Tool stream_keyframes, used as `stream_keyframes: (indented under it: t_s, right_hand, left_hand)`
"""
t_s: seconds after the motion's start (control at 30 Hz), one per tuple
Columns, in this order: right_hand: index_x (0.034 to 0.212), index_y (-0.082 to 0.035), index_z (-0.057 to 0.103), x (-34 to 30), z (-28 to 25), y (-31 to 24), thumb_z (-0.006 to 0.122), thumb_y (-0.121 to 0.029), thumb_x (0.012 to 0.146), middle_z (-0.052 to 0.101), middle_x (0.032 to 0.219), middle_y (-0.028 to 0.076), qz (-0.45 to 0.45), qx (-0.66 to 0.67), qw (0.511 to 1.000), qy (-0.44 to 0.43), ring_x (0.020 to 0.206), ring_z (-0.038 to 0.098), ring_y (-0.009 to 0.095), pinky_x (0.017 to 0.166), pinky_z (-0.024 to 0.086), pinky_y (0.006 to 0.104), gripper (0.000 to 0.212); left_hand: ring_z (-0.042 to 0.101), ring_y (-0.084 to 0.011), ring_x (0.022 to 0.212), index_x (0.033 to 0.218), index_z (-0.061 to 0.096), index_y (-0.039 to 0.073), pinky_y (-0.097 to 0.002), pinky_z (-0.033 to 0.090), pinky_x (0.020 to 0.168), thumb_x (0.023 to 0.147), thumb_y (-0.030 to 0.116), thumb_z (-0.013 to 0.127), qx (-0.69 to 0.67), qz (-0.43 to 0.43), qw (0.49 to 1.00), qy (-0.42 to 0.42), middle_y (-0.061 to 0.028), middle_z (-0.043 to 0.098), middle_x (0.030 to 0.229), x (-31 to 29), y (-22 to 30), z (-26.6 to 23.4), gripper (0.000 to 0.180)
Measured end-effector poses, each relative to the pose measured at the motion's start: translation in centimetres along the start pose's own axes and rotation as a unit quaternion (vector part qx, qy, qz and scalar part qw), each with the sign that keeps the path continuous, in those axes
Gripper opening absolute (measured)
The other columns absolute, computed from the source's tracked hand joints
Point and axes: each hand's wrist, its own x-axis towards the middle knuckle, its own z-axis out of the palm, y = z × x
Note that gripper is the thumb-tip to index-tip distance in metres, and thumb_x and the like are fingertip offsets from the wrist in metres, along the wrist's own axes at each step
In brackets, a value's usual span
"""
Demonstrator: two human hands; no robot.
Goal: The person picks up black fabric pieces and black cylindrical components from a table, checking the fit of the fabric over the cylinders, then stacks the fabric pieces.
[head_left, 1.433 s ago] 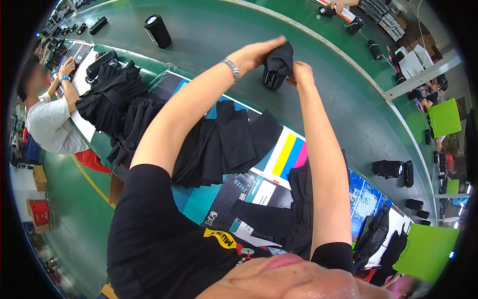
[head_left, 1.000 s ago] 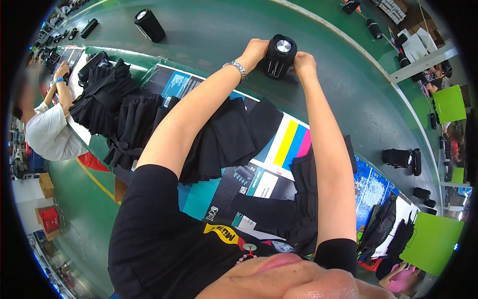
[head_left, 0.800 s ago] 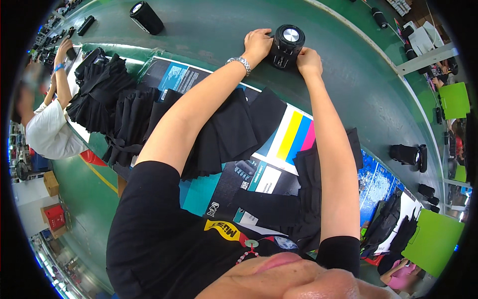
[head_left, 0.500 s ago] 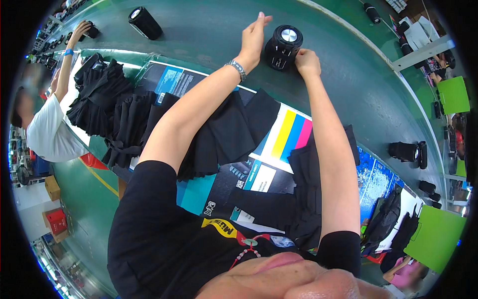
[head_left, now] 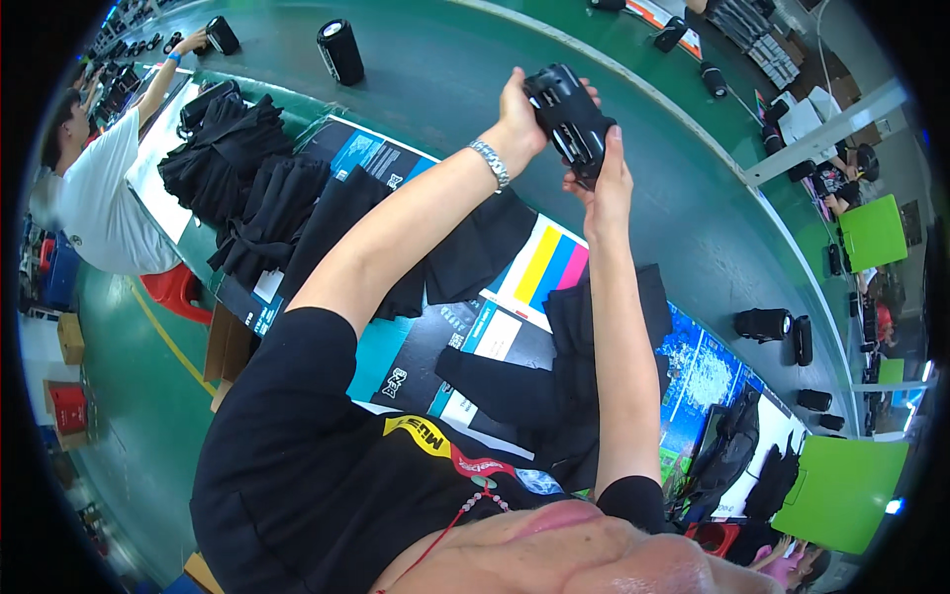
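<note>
A black cylindrical portable speaker is lifted off the green bench and tilted, its side with the buttons and ports turned up. My left hand grips its left side near the upper end, with some fingertips showing beyond the far side. Around the lower right end closes my right hand, the thumb along the side and fingers underneath. Below my arms lie folded black cloth pieces, with another dark cloth stack under my right forearm.
Flat printed cartons cover the near bench edge. Another speaker stands at the far left; a co-worker's hand reaches to one beyond it. More speakers lie at the right. A pale rail borders the far side.
The speaker has gone from standing on the bench to raised and tipped over in both hands. My left hand, formerly spread beside it, now grips it. The view has shifted slightly.
</note>
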Motion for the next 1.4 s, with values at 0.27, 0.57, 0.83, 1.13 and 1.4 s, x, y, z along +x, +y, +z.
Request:
stream_keyframes:
  t_s: [0.27,0.57,0.83,1.13,1.4]
  right_hand:
    - [0.104,-0.007,0.062,2.5,-1.4,-1.1,0.083,-0.037,0.063,0.052,0.096,0.013,-0.369,-0.521,0.759,0.129,0.088,0.058,0.032,0.074,0.049,0.0412,0.055]
    - [0.117,-0.011,0.058,2.3,-4.0,0.7,0.073,-0.042,0.077,0.050,0.104,0.018,-0.305,-0.571,0.750,0.132,0.103,0.050,0.033,0.085,0.045,0.0424,0.053]
    - [0.122,0.004,0.050,3.7,-6.9,1.6,0.080,-0.036,0.071,0.059,0.107,0.018,-0.080,-0.238,0.962,0.105,0.093,0.061,0.024,0.081,0.049,0.0302,0.071]
    - [0.104,0.001,0.062,6.4,-9.9,1.6,0.070,-0.038,0.080,0.066,0.089,0.007,-0.142,-0.250,0.957,-0.045,0.080,0.060,0.013,0.071,0.047,0.0288,0.046]
    - [0.133,0.004,0.043,8.0,-12.7,-1.9,0.021,-0.075,0.088,0.053,0.128,0.013,-0.001,0.158,0.987,-0.018,0.126,0.042,0.021,0.108,0.026,0.0362,0.093]
  left_hand:
    - [0.054,-0.0121,0.086,0.113,0.062,0.004,-0.0255,0.042,0.076,0.094,0.046,0.049,0.446,0.121,0.878,0.127,-0.0053,0.065,0.103,-0.9,1.9,-1.4,0.048]
    - [0.049,-0.0077,0.070,0.110,0.068,0.005,-0.0236,0.042,0.060,0.087,0.033,0.065,0.685,0.143,0.709,-0.092,-0.0015,0.062,0.082,4.3,-1.7,-1.6,0.036]
    - [0.057,-0.0176,0.066,0.080,0.067,-0.004,-0.0302,0.045,0.062,0.083,0.025,0.070,0.794,0.241,0.521,-0.203,-0.0094,0.061,0.073,6.5,-3.6,1.6,0.029]
    - [0.057,-0.0132,0.077,0.090,0.070,0.001,-0.0253,0.045,0.065,0.086,0.015,0.066,0.712,0.285,0.596,-0.238,-0.0038,0.061,0.087,0.9,-5.9,3.2,0.015]
    - [0.059,-0.0162,0.098,0.117,0.060,0.003,-0.0278,0.046,0.082,0.097,0.048,0.044,0.446,0.112,0.888,0.002,-0.0096,0.064,0.110,4.8,-6.1,1.2,0.052]
